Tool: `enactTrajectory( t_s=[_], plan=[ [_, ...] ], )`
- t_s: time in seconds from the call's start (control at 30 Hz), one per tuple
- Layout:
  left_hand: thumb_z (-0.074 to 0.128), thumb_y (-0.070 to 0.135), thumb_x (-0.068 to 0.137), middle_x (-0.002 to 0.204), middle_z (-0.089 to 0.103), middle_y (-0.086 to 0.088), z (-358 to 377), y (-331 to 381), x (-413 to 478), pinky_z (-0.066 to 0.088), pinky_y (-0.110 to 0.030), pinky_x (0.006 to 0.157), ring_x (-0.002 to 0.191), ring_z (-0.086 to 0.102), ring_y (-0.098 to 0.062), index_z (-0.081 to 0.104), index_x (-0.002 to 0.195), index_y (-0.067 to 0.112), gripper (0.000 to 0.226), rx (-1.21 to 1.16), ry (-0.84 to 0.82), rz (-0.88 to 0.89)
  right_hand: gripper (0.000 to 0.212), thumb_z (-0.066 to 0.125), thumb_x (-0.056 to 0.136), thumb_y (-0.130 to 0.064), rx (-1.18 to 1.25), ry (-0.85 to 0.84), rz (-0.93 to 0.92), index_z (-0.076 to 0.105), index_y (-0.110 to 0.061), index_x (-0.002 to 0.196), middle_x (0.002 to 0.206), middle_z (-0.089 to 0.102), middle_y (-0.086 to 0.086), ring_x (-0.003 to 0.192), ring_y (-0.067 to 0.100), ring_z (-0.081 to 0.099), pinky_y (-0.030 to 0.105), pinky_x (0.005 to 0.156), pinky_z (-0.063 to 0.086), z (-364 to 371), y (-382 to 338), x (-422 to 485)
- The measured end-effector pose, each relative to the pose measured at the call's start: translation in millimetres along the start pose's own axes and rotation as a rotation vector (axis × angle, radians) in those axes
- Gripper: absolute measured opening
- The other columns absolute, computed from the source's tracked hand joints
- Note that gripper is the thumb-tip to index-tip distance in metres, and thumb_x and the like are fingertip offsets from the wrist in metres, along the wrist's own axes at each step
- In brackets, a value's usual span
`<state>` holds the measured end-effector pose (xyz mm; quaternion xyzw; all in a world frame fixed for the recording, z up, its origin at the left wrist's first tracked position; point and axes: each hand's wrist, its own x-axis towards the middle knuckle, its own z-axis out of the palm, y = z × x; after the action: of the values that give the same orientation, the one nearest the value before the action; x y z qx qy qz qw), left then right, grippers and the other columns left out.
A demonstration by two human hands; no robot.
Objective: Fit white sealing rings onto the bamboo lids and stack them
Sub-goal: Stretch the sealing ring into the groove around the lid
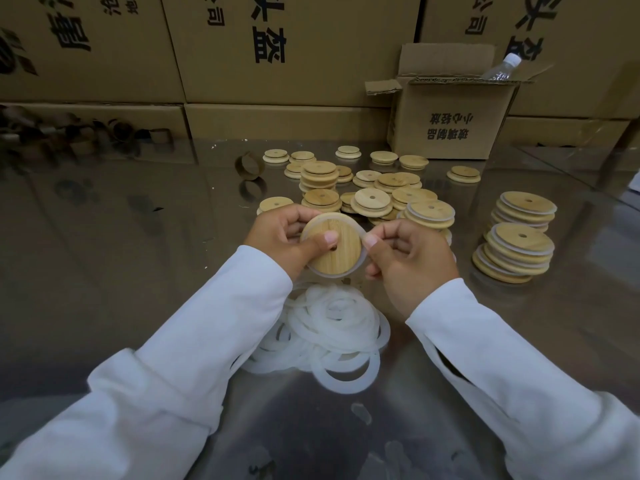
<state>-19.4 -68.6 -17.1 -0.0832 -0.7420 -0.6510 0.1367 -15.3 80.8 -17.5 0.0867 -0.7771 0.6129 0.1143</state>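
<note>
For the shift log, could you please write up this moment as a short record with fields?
left hand: grips the bamboo lid, thumb on its face by the hole
right hand: pinches the white ring at the lid's right edge
ring state: lies round the lid's rim, seating not clear
spare rings: piled on the table beneath the hands
ringed stacks: to the right
loose lids: beyond the hands
open carton: behind, bottle inside

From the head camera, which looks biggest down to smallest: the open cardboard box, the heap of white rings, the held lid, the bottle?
1. open cardboard box and heap of white rings: about alike; the heap is nearer, so unranked.
2. held lid.
3. bottle, only its top showing.
</note>
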Motion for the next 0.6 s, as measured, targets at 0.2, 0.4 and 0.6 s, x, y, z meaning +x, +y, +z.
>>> enactTrajectory(
  t_s=[0.2, 0.4, 0.6],
  plan=[
    [0.062, -0.002, 0.078, 0.081, 0.067, -0.002, -4.5, -1.5, -0.2, 0.052, -0.016, 0.060, 0.065, 0.066, -0.003, 0.062, 0.090, 0.012, 0.019, -0.063, -0.091, -0.035, 0.010, 0.065, 0.082, -0.009, 0.194, -0.075, 0.136, 0.065, -0.011, 0.073, 0.048, 0.058, -0.004, 0.042, 0.004, 0.053, 0.018, 0.050, 0.052, -5.8, 1.2, 3.8],
    [0.063, -0.002, 0.077, 0.077, 0.068, 0.001, -5.7, -2.4, 0.7, 0.052, -0.015, 0.060, 0.066, 0.066, -0.003, 0.063, 0.090, 0.012, 0.019, -0.085, -0.119, -0.042, 0.010, 0.064, 0.083, -0.009, 0.205, -0.085, 0.130, 0.065, -0.009, 0.073, 0.045, 0.058, -0.006, 0.040, 0.002, 0.051, 0.015, 0.048, 0.050, -7.5, 2.0, 2.7],
    [0.064, 0.000, 0.075, 0.070, 0.071, 0.007, -10.0, -0.9, 1.8, 0.052, -0.016, 0.060, 0.069, 0.067, -0.005, 0.064, 0.089, 0.013, 0.019, -0.080, -0.147, -0.036, 0.014, 0.065, 0.082, -0.010, 0.211, -0.093, 0.110, 0.066, -0.014, 0.069, 0.048, 0.060, -0.007, 0.040, 0.003, 0.050, 0.016, 0.049, 0.050, -7.5, 0.8, 2.2]
  ],
)
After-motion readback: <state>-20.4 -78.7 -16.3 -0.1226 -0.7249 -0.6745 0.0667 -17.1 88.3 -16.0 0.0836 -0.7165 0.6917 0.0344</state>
